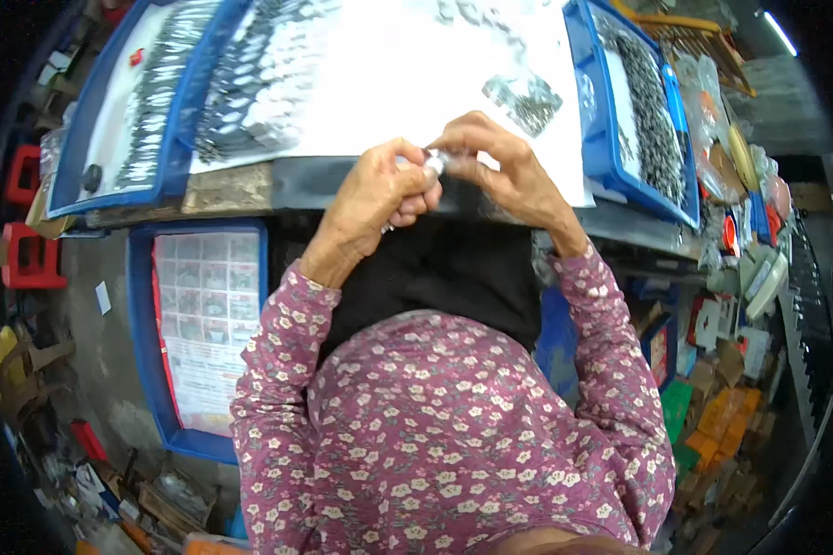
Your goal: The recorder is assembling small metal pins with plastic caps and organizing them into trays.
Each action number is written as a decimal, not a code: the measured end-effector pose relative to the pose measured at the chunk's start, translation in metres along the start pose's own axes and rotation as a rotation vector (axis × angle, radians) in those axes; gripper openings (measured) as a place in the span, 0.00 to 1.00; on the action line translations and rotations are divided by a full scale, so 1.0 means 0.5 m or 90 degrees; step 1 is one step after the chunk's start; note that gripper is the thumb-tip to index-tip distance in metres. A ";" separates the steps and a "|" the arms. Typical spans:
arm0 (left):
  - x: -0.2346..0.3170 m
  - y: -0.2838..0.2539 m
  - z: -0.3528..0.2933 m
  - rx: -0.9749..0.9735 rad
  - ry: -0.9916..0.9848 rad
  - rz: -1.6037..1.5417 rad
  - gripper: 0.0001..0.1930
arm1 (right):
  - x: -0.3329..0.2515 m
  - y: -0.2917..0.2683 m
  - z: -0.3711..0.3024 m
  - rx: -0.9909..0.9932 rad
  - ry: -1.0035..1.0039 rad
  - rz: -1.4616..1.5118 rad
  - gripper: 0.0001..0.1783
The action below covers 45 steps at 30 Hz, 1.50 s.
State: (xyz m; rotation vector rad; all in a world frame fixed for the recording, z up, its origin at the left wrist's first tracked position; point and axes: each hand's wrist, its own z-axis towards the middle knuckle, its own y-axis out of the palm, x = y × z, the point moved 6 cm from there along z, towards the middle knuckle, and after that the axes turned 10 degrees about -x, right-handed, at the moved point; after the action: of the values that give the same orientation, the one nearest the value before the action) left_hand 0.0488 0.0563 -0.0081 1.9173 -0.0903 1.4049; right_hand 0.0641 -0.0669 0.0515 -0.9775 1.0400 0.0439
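Observation:
Over the table's front edge my two hands meet. My left hand (379,190) is closed, with thumb and fingers pinching a small shiny whitish piece (436,163), too small and blurred to name. From the other side my right hand (514,171) reaches the same spot, its thumb and forefinger closed at the piece; whether they hold a separate part is hidden. Past the hands, a heap of small metal parts (525,104) lies on the white sheet (379,83). More shiny metal pieces (264,83) are spread in rows at the sheet's left.
A blue tray (171,153) of metal pieces stands at the left, another blue tray (602,153) of small dark parts at the right. Below the table's left side sits a blue bin (143,342). Red stools (32,254) stand far left; cluttered goods line the right.

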 end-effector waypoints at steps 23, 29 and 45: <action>0.345 -0.184 -0.157 0.431 0.453 0.608 0.11 | -0.074 0.000 0.225 0.136 -0.239 -0.265 0.07; 0.383 -0.322 -0.226 0.549 0.473 0.646 0.09 | -0.089 0.062 0.290 0.156 -0.247 -0.342 0.08; 0.330 -0.454 -0.236 0.569 0.282 0.467 0.08 | -0.082 0.123 0.320 0.123 -0.166 -0.397 0.08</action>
State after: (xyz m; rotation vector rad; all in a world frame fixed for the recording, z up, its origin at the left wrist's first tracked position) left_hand 0.1250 0.3487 0.0280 2.2969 0.0763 2.6755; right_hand 0.1260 0.0976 0.0646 -1.0498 0.4609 -0.4258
